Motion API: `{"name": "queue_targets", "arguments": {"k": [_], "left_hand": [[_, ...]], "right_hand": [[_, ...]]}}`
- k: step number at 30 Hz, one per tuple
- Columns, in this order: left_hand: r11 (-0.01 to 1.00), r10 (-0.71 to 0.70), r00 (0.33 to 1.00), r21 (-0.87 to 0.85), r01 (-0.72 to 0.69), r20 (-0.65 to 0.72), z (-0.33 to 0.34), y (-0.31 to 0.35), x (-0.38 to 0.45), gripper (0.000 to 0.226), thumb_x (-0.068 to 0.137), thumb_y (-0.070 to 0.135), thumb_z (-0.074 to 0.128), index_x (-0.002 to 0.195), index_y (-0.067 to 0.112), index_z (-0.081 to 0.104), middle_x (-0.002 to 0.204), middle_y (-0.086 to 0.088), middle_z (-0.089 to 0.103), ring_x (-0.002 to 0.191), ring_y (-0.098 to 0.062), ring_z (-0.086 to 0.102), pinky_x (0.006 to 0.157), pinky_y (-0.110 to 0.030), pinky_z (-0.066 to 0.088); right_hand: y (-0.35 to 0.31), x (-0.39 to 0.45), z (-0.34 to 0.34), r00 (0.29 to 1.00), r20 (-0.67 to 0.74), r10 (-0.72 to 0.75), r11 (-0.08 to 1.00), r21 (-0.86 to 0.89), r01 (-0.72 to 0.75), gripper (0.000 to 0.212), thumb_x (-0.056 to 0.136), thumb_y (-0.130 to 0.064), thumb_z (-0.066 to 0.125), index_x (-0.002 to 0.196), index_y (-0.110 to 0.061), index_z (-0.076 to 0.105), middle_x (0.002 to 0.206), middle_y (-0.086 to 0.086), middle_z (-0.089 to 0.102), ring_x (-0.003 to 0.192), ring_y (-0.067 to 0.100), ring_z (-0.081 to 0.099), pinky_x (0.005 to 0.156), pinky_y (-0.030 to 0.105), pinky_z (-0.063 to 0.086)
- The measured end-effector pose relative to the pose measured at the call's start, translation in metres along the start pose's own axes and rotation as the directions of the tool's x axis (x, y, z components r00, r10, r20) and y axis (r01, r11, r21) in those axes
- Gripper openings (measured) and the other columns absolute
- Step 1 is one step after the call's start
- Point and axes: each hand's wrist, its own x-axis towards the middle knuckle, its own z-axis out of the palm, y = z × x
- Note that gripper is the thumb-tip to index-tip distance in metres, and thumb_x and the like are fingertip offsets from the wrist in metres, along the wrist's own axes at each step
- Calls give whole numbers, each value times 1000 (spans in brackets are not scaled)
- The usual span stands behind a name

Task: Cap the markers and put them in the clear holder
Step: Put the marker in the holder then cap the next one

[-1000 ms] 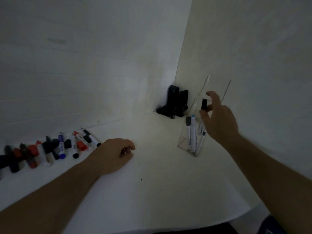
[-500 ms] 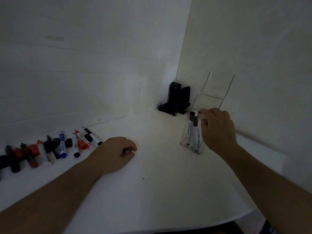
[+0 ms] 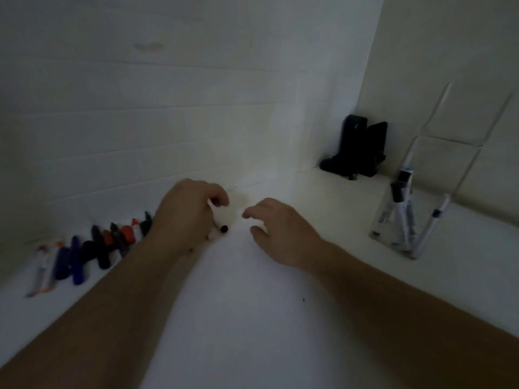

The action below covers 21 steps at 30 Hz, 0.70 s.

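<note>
The left hand (image 3: pixel 185 217) is curled, fingers pressed around a white marker (image 3: pixel 217 233) whose black end points toward the right hand; whether that end is a cap or a bare tip cannot be told. The right hand (image 3: pixel 280 231) hovers just beside it, fingers loosely spread and holding nothing, thumb and forefinger apart. Both hands sit over the middle of the white bench (image 3: pixel 238 318), near its back edge. Along the back-left edge lies a row of loose markers and caps (image 3: pixel 92 248) in black, blue and red, partly hidden behind the left wrist. Toward the right edge stands the clear holder (image 3: pixel 438 186), containing several capped markers (image 3: pixel 401 203) upright or leaning. A black object (image 3: pixel 356 147) occupies the back-right corner.
</note>
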Motion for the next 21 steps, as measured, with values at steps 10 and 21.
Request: {"name": "queue_targets", "arguments": {"k": [10, 21], "left_hand": [[937, -161, 983, 298, 182, -94, 6, -38, 7, 30, 85, 28, 53, 109, 35, 70, 110, 3, 71, 106, -29, 51, 91, -41, 45], [793, -328, 933, 579, 187, 148, 17, -23, 13, 38, 68, 57, 58, 93, 33, 74, 103, 3, 46, 103, -26, 30, 84, -41, 24]], "right_hand": [[-10, 39, 38, 992, 117, -44, 985, -160, 63, 30, 99, -39, 46, 115, -21, 64, 96, 6, 52, 88, 27, 54, 70, 37, 47], [23, -8, -30, 953, 218, 212, 973, -133, -186, 18, 89, -33, 57, 86, -27, 40, 71, -5, 51, 60, 15, 49, 48, 27, 27]]}}
